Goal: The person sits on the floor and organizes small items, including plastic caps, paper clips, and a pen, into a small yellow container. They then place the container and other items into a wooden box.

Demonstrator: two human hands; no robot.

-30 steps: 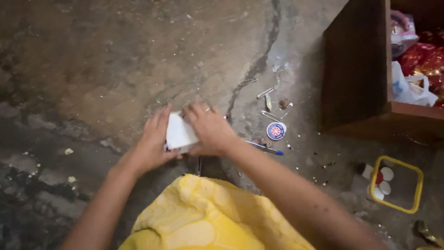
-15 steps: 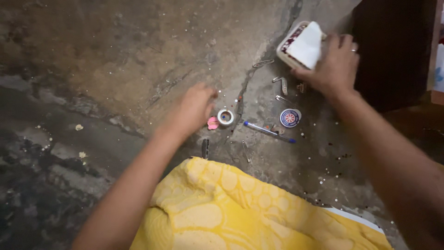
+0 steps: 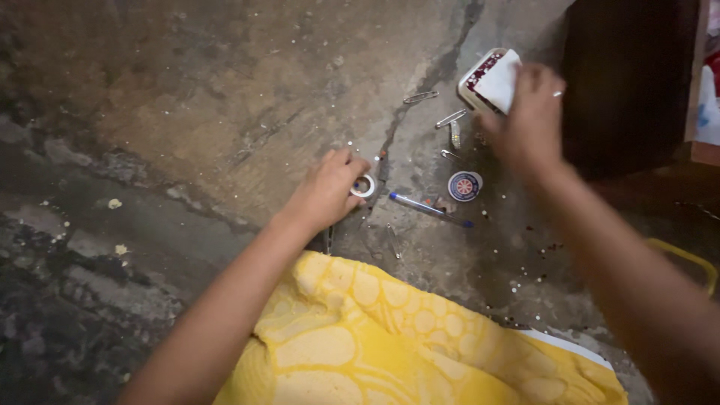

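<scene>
White box (image 3: 491, 81) held in right hand (image 3: 525, 127); left hand (image 3: 324, 191) pinches tape roll (image 3: 364, 186); pen (image 3: 427, 209), badge (image 3: 465, 185), safety pins (image 3: 448, 118) beside the roll remain on floor (image 3: 187, 97).

The left hand (image 3: 324, 193) is touching a small tape roll (image 3: 364, 186) on the floor (image 3: 187, 97). The right hand (image 3: 527, 124) is holding a white box (image 3: 491, 81).

1. The right hand (image 3: 529, 120) is motion-blurred at upper right, and its fingers hide part of the white box (image 3: 491, 79).
2. The left hand (image 3: 324, 191) covers part of the small white ring (image 3: 365, 186).
3. The yellow frame (image 3: 686, 259) is cut off by the right edge.
4. The dark cabinet (image 3: 630, 82) runs out of the frame's top.
5. The specks scattered on the floor (image 3: 187, 97) are too small to tell.
</scene>
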